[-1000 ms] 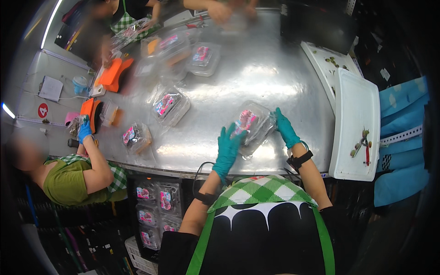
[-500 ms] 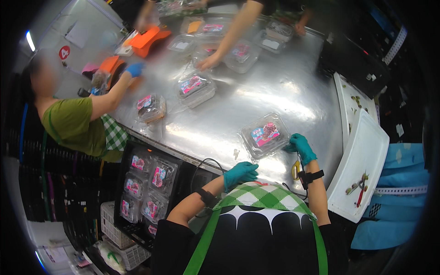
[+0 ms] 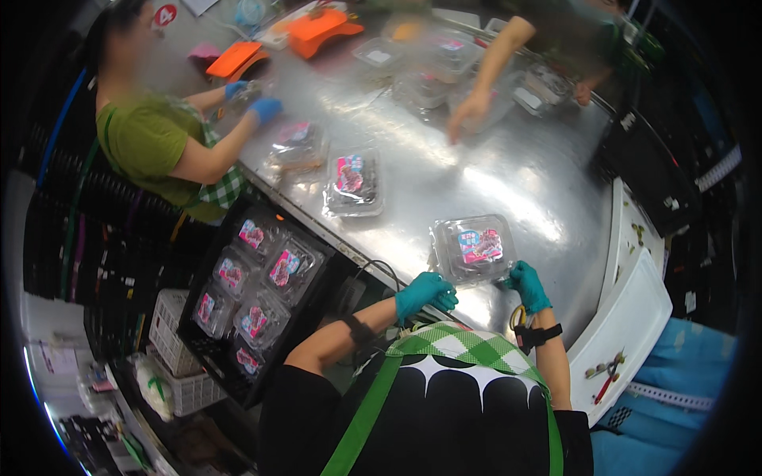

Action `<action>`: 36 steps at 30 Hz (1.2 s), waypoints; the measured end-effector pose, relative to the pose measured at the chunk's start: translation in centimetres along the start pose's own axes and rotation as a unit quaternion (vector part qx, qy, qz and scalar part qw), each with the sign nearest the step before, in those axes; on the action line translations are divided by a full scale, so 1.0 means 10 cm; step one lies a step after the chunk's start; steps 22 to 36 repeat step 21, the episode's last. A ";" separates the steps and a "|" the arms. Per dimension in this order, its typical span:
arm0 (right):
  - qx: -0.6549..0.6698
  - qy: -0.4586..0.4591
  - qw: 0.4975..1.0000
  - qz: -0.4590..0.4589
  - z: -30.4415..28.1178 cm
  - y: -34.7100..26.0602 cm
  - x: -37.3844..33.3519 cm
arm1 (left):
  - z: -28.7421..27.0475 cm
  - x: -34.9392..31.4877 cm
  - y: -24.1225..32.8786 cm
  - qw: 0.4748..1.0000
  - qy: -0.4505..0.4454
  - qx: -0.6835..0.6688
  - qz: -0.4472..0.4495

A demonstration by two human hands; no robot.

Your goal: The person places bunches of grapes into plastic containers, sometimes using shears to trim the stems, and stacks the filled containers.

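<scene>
A clear plastic clamshell box (image 3: 456, 255) with a pink and blue label and dark contents lies on the metal table in front of me. My right hand (image 3: 530, 289), in a teal glove, has its fingers closed at the box's near right corner. Just off the near left corner is my left hand (image 3: 425, 297), gloved alike, with its fingers loosely apart and nothing seen in them. Below the right hand, by the wrist strap, a yellow-handled tool (image 3: 517, 318) shows in part.
Further off on the metal table (image 3: 413, 190) stand another labelled clamshell (image 3: 354, 186) and several more. A black crate (image 3: 208, 349) of packed boxes is at left. White trays (image 3: 627, 317) are at right, one with red-handled clippers (image 3: 608, 385). Two co-workers reach over the table.
The box before me has turned to sit squarer to me. My left hand has come nearer its corner. The view has swung left; the far co-worker's hand has left the labelled clamshell.
</scene>
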State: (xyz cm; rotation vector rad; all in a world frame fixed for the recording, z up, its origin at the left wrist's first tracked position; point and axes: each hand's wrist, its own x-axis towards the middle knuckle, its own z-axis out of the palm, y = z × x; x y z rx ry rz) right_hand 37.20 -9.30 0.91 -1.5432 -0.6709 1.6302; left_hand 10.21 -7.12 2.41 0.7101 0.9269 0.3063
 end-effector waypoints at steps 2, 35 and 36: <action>0.004 -0.030 1.000 0.002 0.38 -0.12 -0.08 | -0.07 -0.37 0.15 0.999 0.036 0.025 0.028; -0.196 -0.222 0.951 0.094 3.09 -0.78 1.31 | -1.06 -3.36 -1.53 0.613 0.495 -0.462 0.407; -0.196 -0.222 0.951 0.094 3.09 -0.78 1.31 | -1.06 -3.36 -1.53 0.613 0.495 -0.462 0.407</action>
